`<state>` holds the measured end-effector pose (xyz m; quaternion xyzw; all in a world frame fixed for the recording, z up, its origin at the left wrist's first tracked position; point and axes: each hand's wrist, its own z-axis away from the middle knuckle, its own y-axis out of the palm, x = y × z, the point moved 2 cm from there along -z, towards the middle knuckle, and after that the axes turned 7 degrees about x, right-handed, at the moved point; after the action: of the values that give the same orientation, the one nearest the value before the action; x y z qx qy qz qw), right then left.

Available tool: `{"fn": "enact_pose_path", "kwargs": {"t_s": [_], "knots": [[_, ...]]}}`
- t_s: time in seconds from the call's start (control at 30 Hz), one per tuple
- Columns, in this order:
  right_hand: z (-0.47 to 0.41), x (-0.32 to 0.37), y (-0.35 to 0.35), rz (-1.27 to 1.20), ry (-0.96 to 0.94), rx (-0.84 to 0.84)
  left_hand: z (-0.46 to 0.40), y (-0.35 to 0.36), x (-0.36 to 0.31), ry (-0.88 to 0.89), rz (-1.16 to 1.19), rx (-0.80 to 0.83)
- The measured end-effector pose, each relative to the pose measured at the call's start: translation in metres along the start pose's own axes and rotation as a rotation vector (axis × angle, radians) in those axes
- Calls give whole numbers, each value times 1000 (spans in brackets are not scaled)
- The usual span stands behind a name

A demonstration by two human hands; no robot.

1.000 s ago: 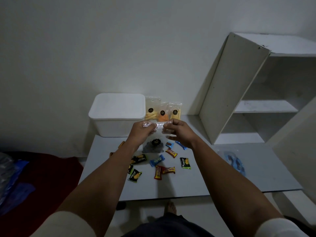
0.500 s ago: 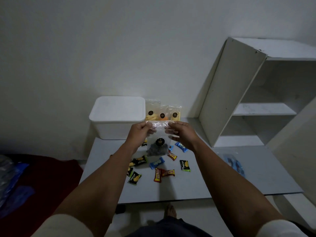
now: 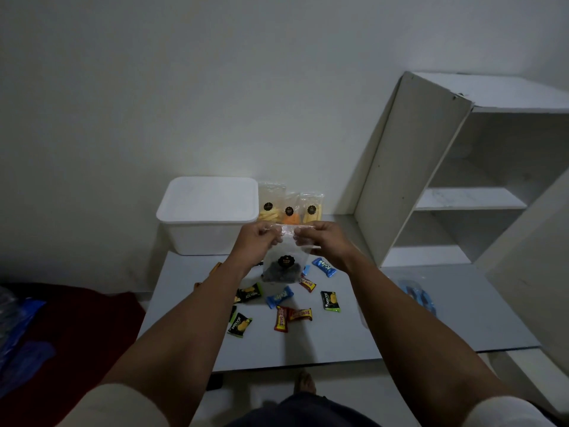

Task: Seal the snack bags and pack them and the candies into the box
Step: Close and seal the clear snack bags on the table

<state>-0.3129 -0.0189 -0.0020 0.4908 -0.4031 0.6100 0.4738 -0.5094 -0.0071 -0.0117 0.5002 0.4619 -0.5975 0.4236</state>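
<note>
A clear snack bag with dark pieces and a black round label hangs above the table. My left hand pinches its top edge at the left, and my right hand pinches it at the right. Three more clear snack bags with yellow and orange snacks stand against the wall behind. The white box with its lid on sits at the table's back left. Several wrapped candies in black, blue and red lie scattered on the grey table below the held bag.
A white shelf unit stands at the right, its side panel close to the snack bags. A blue-tinted clear plastic thing lies on the table's right part. A dark red mat and blue plastic lie on the floor at left.
Both hands have kept pinching the bag's top edge and shifted slightly along it; the bag still hangs above the candies. The camera view has tilted a little.
</note>
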Motion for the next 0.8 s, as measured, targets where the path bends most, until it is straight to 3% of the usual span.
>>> {"fn": "enact_pose_path", "kwargs": {"t_s": [0.63,0.8], "knots": [[-5,-5,9,222,-108,-3,11,-5,5,-7,-114,48],[-4,-6,15,376,-124,66,9,-11,14,-7,-239,174]]}}
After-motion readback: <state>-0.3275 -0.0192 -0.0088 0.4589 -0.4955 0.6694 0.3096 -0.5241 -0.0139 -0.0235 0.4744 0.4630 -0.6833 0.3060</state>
